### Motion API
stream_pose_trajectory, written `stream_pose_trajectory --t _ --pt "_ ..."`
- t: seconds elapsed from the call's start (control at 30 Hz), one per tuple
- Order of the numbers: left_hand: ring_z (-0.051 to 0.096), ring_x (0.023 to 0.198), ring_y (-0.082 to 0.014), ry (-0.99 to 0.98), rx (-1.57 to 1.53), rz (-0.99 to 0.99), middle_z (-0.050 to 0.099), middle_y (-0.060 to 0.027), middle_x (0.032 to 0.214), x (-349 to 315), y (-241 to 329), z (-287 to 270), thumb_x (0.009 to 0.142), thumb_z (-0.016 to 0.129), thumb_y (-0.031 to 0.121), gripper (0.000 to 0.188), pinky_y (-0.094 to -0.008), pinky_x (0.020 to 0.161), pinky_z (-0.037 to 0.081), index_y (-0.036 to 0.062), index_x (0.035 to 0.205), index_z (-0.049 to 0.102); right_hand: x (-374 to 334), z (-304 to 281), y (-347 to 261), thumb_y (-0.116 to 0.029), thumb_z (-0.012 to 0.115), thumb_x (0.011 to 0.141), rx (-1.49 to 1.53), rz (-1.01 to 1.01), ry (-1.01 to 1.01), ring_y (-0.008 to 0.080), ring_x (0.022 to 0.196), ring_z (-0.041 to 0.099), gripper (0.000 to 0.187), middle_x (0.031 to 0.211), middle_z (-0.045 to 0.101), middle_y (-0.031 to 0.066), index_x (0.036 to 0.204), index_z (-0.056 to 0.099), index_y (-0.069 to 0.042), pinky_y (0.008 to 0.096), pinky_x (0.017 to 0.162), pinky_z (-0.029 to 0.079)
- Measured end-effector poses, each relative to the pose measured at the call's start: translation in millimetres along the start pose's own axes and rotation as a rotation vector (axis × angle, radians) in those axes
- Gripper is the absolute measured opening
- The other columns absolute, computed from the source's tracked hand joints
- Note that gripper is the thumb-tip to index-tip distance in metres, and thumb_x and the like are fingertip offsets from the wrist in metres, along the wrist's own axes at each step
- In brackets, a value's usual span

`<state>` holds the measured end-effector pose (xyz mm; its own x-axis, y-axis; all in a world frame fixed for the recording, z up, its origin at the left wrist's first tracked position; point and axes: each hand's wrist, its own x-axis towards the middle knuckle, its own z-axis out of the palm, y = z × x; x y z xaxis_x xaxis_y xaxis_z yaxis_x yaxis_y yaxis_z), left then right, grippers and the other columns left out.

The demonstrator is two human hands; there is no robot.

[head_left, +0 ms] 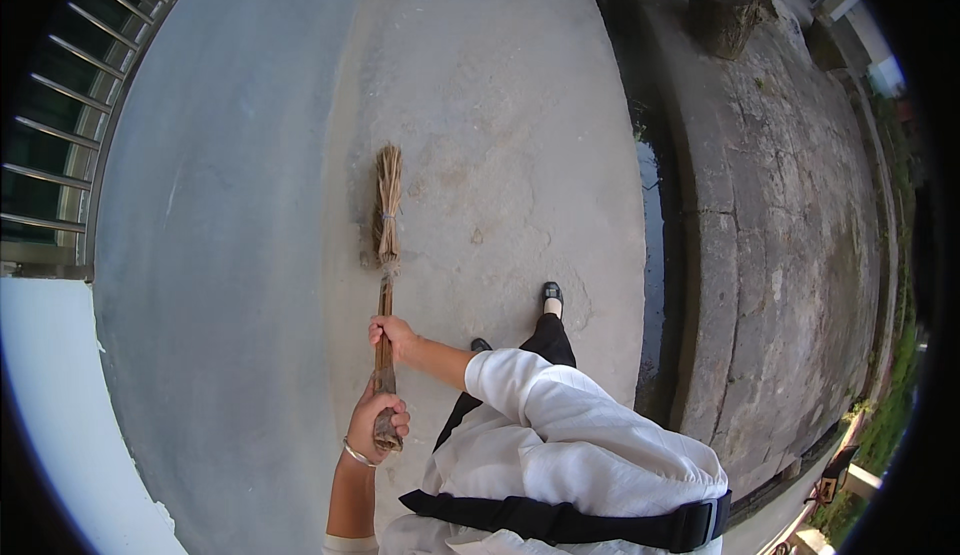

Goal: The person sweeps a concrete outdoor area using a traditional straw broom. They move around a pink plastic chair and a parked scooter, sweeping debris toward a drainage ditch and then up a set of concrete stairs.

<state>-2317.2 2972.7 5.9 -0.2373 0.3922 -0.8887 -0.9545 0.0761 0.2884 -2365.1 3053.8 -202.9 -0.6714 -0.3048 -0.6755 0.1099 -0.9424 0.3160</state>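
Observation:
I hold a straw broom in both hands, its bound bristle head pointing away from me, at the foot of the grey wall. My left hand, with a bangle at its wrist, is wrapped round the butt end of the handle. Farther up the handle, my right hand is closed too. The bristles are tied in a bundle and look to be on or just above the concrete floor; I cannot tell which.
A grey wall with a barred window runs along the left. To the right lies a water-filled channel, then a stone ledge with a tree stump. My shoe stands on the concrete.

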Motion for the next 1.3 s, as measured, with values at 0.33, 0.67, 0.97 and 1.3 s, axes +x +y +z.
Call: stream_pose_trajectory --t 0.33,0.67,0.97,1.3 --pt "0.051 0.055 -0.0154 -0.217 0.226 -0.127 0.049 -0.0051 0.062 109.3 -39.9 204.6 0.076 0.051 0.007 0.013 -0.0295 0.054 0.046 0.0068 0.082 0.039 -70.9 -81.3 -206.4 -0.005 0.041 0.083 0.337 0.047 -0.141 0.0100 0.041 0.039 0.017 0.053 0.039 0.0016 0.067 0.035 -0.006 0.0215 0.038 0.039" --pt "0.055 0.057 -0.0170 -0.441 0.498 -0.501 0.049 -0.0063 0.070 143.3 -171.8 378.9 0.075 0.052 0.003 0.037 -0.0338 0.056 0.050 0.0095 0.098 0.023 -307.7 -198.5 -343.6 -0.011 0.044 0.088 0.590 -0.256 -0.138 0.0096 0.044 0.041 0.020 0.056 0.041 0.0025 0.069 0.037 -0.005 0.0201 0.040 0.039" --pt "0.044 0.049 -0.0081 -0.619 0.370 -0.782 0.045 -0.0018 0.058 193.5 -177.8 440.3 0.078 0.050 0.010 0.013 -0.0200 0.046 0.042 0.0039 0.069 0.043 -380.3 -250.4 -424.3 -0.005 0.042 0.083 0.425 -0.704 0.359 0.0119 0.040 0.040 0.014 0.051 0.040 0.0029 0.069 0.038 -0.005 0.0236 0.038 0.039" --pt "0.043 0.050 -0.0059 -0.502 0.069 -1.077 0.042 -0.0011 0.063 228.1 -116.1 390.5 0.080 0.048 0.008 0.013 -0.0168 0.046 0.042 0.0028 0.071 0.040 -284.2 -257.1 -405.7 0.004 0.038 0.075 0.327 -0.725 0.562 0.0228 0.042 0.043 0.008 0.054 0.041 0.0102 0.070 0.041 -0.001 0.0365 0.039 0.042"
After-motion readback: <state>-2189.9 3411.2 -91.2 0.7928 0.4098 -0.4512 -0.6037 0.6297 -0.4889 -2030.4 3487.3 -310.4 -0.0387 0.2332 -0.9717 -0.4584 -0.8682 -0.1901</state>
